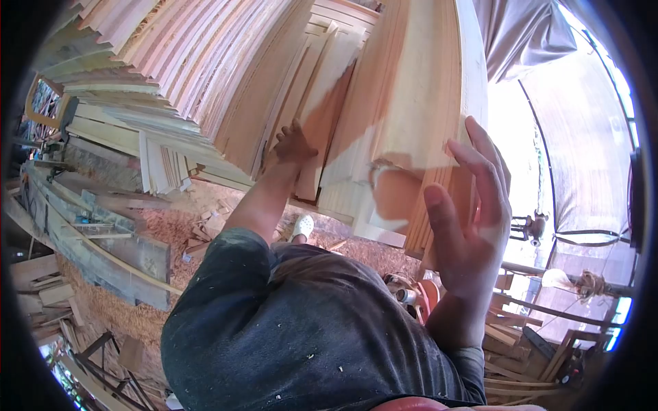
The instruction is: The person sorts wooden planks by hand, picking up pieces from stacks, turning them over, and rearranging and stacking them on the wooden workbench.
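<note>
My left hand rests on a narrow wooden board in the gap between two stacks, its fingers spread. Nothing shows in its grasp. My right hand is raised at the right edge of a stack of pale boards, fingers apart and thumb up. Whether its palm touches the boards I cannot tell. The shadow of an arm and hand falls across this stack. To the left of my left hand stands a large row of boards set on edge, close together.
Wood shavings and offcuts cover the floor at left. A long curved plank lies there too. Behind my right hand are a hanging sheet and a rail with a rope knot. Scrap wood is piled at lower right.
</note>
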### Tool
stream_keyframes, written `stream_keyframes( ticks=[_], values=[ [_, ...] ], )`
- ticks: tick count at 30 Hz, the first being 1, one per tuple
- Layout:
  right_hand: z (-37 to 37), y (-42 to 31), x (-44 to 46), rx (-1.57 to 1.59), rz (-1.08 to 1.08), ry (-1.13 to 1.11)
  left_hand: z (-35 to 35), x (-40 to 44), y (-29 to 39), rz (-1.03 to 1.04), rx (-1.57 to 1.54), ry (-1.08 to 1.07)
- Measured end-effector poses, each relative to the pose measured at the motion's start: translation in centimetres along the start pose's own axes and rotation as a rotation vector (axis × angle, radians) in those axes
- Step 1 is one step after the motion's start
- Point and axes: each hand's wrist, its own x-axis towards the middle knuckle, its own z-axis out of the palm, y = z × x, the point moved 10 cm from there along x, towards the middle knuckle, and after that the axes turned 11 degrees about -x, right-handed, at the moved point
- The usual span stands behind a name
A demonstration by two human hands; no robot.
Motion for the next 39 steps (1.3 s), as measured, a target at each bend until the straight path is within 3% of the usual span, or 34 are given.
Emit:
stream_keyframes(
  ticks=[6,9,15,18,27,30,33,36,39],
  values=[
    [-0.1,-0.1,0.2,0.007,-0.001,0.001,2.2,2.1,-1.5,-0.050,-0.021,-0.174],
    [-0.4,0.0,0.1,0.031,0.013,0.024,3.2,3.1,-3.1,0.054,-0.233,-0.187],
    [-0.5,-0.3,0.1,-0.013,0.016,0.017,-0.6,-4.4,-4.4,0.008,-0.761,-0.376],
    [-0.4,-0.2,0.2,-0.037,0.037,0.016,0.5,-3.4,-7.6,0.088,-0.690,-0.279],
    [0.1,0.1,-0.1,0.107,0.086,-0.010,2.9,-7.8,-4.6,-0.047,-0.173,-0.279],
    [0.7,0.7,-0.5,0.287,0.211,-0.028,4.8,-8.4,-3.7,-0.001,-0.131,-0.318],
    [0.3,0.6,-0.6,0.188,0.191,-0.038,7.2,-6.8,-4.8,-0.069,-0.186,-0.170],
    [0.2,0.6,-0.6,0.092,0.148,-0.031,4.6,-8.7,-3.2,0.005,-0.143,-0.338],
    [0.1,0.2,-0.4,0.055,0.117,-0.030,3.3,-9.2,-3.5,0.035,-0.184,-0.197]
  ],
)
